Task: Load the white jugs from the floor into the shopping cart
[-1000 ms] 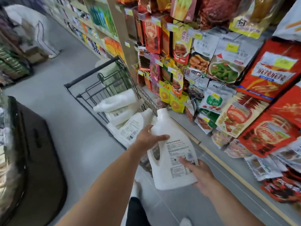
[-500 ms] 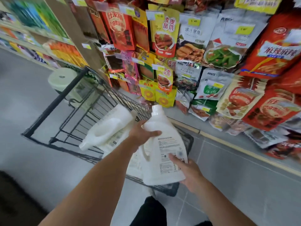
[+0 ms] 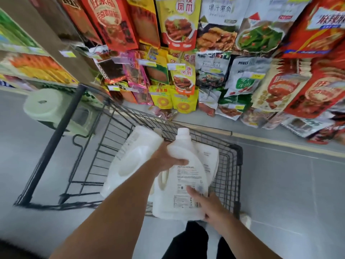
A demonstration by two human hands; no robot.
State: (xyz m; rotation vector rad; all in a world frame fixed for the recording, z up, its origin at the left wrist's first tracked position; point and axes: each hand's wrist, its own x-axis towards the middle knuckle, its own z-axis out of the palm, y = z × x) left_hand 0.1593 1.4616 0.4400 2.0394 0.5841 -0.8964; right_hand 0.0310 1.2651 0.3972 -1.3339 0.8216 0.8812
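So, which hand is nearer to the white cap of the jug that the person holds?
Left. The left hand grips the held jug at its shoulder, just below the cap. The right hand supports the jug's bottom corner, far from the cap.

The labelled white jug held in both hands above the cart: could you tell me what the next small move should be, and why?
Probably lower the labelled white jug into the shopping cart and let go. The left hand grips its shoulder and the right hand supports its base, holding it over the basket, where two other jugs already lie; the gap between them looks like the spot.
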